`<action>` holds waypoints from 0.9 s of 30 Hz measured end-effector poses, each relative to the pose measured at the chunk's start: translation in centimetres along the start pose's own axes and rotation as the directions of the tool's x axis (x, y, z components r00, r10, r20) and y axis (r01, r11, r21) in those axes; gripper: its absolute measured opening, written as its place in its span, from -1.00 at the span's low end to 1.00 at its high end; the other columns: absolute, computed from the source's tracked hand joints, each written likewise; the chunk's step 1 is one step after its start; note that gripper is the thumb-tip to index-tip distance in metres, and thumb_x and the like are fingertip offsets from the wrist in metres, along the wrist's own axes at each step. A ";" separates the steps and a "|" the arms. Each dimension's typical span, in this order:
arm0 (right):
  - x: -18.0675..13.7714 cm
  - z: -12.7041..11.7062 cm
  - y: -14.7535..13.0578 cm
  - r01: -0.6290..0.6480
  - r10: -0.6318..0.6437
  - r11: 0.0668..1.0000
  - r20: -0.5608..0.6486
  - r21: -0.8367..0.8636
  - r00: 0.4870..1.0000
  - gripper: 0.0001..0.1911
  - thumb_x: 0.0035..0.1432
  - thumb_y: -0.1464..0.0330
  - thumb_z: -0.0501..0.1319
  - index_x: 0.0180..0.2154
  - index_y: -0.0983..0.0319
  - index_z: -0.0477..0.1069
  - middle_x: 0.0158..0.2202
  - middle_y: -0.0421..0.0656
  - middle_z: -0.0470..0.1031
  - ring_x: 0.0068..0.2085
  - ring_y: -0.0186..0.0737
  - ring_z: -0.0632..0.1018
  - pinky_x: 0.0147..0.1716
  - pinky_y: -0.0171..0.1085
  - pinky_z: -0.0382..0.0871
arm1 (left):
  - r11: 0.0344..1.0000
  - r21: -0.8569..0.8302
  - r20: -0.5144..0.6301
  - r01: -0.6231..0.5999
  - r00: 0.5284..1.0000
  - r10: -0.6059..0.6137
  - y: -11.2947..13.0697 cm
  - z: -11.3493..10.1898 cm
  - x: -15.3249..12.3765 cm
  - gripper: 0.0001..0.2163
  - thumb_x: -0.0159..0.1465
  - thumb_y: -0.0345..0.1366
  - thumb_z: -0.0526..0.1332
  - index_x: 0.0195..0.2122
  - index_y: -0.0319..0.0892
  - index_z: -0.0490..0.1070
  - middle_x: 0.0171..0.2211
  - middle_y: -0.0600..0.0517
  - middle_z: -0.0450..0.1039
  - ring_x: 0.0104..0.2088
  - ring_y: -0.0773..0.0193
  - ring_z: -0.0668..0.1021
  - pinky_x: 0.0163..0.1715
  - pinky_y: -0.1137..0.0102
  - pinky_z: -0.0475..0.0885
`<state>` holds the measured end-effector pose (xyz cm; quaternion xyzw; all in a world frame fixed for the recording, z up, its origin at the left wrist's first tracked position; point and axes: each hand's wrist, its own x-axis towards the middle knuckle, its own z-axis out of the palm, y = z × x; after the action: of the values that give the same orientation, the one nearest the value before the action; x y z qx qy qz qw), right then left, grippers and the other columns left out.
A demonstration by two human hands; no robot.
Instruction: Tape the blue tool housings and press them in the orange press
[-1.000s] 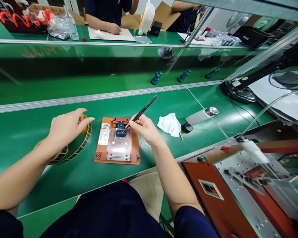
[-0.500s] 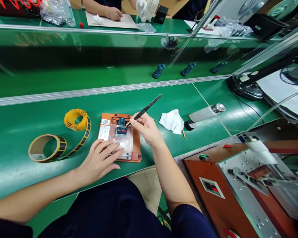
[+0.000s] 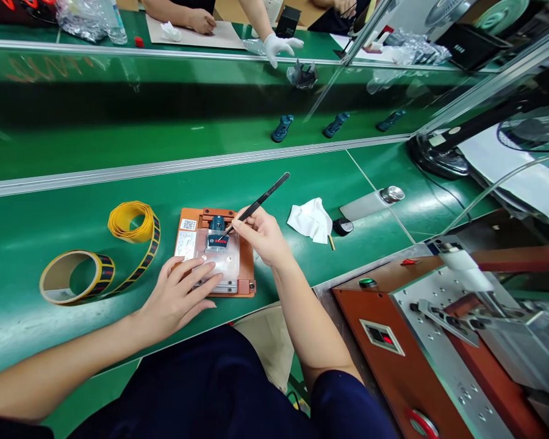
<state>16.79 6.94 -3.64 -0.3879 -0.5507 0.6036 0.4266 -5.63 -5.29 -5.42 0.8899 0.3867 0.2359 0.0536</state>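
Observation:
My right hand (image 3: 264,235) pinches a pair of black tweezers (image 3: 268,194), whose tip points down at a dark label (image 3: 218,242) with red lettering. That label lies over the clear plate (image 3: 219,268) of an orange-brown fixture (image 3: 247,262). Just behind the label, a dark blue part (image 3: 218,223) sits in the fixture. My left hand (image 3: 178,292) rests flat, fingers spread, on the plate's near left side. To the left, a roll of labels (image 3: 50,283) on yellow backing stands on its edge, its strip (image 3: 141,265) curving to a coil of yellow backing (image 3: 119,222).
Right of the fixture lie a white cloth (image 3: 311,219), a bottle (image 3: 363,207) and a black cap (image 3: 343,227). An orange machine (image 3: 370,366) stands at the lower right. Behind a metal rail (image 3: 165,167), several blue parts (image 3: 282,128) sit on a green belt. A co-worker's gloved hand (image 3: 279,47) reaches over it.
The view has shifted slightly, moving most things a little left in the picture. Across the belt, the co-worker's gloved hand has come forward with fingers spread. My hands keep nearly the same pose.

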 end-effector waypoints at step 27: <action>0.3 -0.9 -0.7 0.139 -0.106 0.984 -0.259 0.112 0.960 -0.67 0.17 0.10 0.35 -0.17 0.12 0.36 -0.24 -0.19 0.54 -0.18 -0.21 0.59 -0.08 -0.17 0.50 | 0.997 0.029 0.134 0.067 0.988 -0.070 -1.4 -1.2 4.0 -0.18 0.20 0.03 0.41 0.38 -0.17 0.11 0.26 -0.26 0.34 0.17 -0.22 0.38 0.15 -0.06 0.11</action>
<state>17.62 7.60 -3.03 -0.3981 -0.4747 0.5560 0.5541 -4.75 -1.55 -3.26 0.8906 0.4154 0.1685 0.0769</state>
